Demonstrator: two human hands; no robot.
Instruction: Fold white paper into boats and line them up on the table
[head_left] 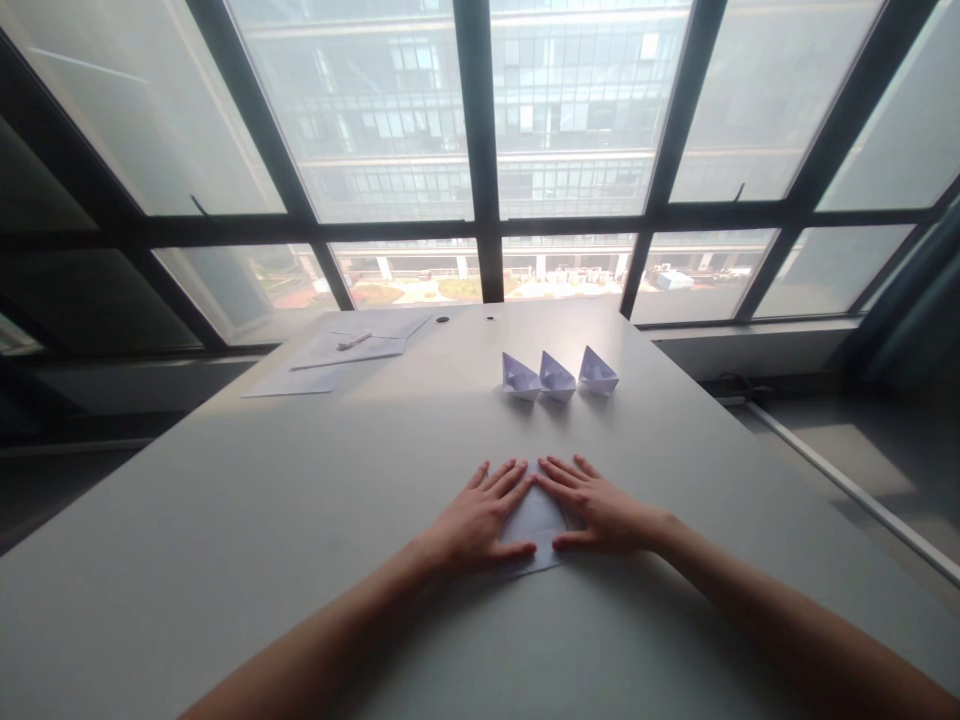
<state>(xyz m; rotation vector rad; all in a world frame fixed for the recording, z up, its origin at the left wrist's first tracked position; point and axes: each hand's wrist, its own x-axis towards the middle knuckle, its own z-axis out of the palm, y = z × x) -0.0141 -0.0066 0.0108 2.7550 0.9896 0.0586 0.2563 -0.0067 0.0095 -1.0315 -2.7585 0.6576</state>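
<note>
Both of the person's hands lie flat on a piece of folded white paper point(537, 522) at the near middle of the white table point(285, 530). The left hand point(480, 518) covers the paper's left side and the right hand point(596, 508) its right side. Each is opened out, fingers extended and thumb spread wide; neither grips anything, and both rest on the paper from above.

The paper lies directly beneath and between the two hands, so neither is clearly nearer to it. The index fingers slant inward and almost meet over its far end, while the thumbs point toward each other, a little apart, nearer the person. What shows between them narrows toward the far side and widens toward a slightly slanted near edge. Its middle line seems to run from near to far (the side edges are largely covered, so the full outline and true long axis cannot be told).

Beyond the hands, slightly to the right, three folded paper boats point(557, 380) stand in a row; the left two sit very close together, and the third is just apart on the right. At the far left lie loose paper sheets point(315, 352) with a small white object point(354, 342) on top.
</note>
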